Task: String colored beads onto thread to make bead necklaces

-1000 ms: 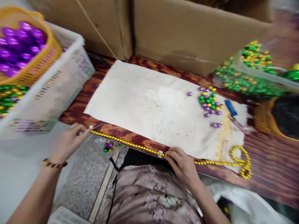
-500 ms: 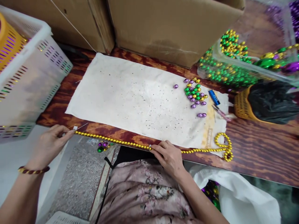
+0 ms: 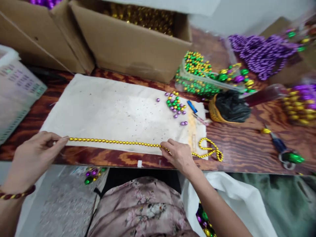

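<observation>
A gold bead strand (image 3: 116, 142) runs straight along the front edge of a white cloth (image 3: 103, 105). My left hand (image 3: 37, 156) pinches the strand's left end, where thin thread shows. Around the strand farther right, the fingers of my right hand (image 3: 176, 154) are closed. Beyond that hand the rest of the strand lies in loops at the cloth's right corner. Loose purple, green and gold beads (image 3: 175, 103) lie on the cloth's right part, near a blue object (image 3: 192, 107) and small pink-handled scissors (image 3: 201, 119).
Cardboard boxes (image 3: 128, 49) stand behind the cloth, a white basket (image 3: 17, 89) at the left. At the right are a bin of green and gold beads (image 3: 197, 84), a yellow basket with a black bag (image 3: 214, 110) and a dark tool (image 3: 278, 143).
The view has shifted right. Both hands have moved the gold strand from the table's edge up onto the cloth's front edge. A white tag now shows on the table's front edge.
</observation>
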`<action>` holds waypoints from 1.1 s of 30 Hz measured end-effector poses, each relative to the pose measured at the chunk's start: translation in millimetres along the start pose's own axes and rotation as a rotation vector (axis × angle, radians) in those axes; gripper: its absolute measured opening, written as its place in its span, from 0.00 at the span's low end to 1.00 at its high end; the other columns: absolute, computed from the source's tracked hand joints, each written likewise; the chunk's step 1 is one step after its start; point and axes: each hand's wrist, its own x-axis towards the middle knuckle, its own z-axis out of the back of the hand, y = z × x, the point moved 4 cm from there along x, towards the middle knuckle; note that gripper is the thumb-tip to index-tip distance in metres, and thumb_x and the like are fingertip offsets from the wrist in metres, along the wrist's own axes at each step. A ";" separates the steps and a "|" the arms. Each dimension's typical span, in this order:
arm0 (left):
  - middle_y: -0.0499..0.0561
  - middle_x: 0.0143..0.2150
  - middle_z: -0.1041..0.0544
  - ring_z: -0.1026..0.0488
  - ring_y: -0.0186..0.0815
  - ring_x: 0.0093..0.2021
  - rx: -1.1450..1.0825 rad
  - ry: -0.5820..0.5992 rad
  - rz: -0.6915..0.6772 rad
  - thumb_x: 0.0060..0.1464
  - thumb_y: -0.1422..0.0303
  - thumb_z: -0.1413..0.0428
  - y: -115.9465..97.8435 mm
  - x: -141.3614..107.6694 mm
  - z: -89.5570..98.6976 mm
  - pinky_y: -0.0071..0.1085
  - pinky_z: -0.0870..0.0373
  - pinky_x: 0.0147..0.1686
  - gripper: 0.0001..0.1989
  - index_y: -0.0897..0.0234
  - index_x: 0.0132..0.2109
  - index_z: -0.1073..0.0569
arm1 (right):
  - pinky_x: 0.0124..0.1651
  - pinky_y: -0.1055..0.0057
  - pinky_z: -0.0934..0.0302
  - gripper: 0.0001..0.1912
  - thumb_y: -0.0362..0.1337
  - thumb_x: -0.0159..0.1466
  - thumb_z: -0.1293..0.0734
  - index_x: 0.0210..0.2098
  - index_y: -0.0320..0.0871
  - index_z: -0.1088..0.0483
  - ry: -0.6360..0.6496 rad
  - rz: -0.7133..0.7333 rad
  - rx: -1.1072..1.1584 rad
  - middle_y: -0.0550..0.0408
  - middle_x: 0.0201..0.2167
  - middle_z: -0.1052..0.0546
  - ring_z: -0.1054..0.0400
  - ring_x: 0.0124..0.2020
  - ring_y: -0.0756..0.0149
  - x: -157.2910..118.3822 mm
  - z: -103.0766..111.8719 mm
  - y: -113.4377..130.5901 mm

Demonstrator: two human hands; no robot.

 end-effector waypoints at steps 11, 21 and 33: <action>0.63 0.54 0.27 0.33 0.49 0.58 -0.111 -0.235 -0.649 0.63 0.62 0.50 -162.1 -15.4 -64.1 0.49 0.38 0.59 0.18 0.66 0.55 0.29 | 0.27 0.70 0.59 0.11 0.36 0.72 0.39 0.42 0.45 0.25 0.189 -0.112 -0.050 0.55 0.36 0.21 0.29 0.31 0.67 -4.0 0.7 -61.2; 0.54 0.44 0.19 0.24 0.41 0.46 -0.340 0.703 -0.776 0.63 0.66 0.53 -292.0 -38.5 -176.7 0.38 0.33 0.50 0.14 0.63 0.47 0.24 | 0.26 0.70 0.61 0.14 0.40 0.73 0.42 0.45 0.48 0.26 0.113 -0.193 -0.129 0.55 0.37 0.22 0.29 0.31 0.68 -18.0 33.9 -96.8; 0.48 0.27 0.24 0.34 0.33 0.25 -0.334 0.765 -0.531 0.55 0.50 0.49 -239.2 -1.7 -108.2 0.26 0.38 0.25 0.20 0.62 0.34 0.22 | 0.45 0.63 0.47 0.09 0.38 0.70 0.36 0.41 0.43 0.24 0.042 -0.290 -0.123 0.47 0.43 0.22 0.31 0.44 0.57 -25.9 26.0 -129.6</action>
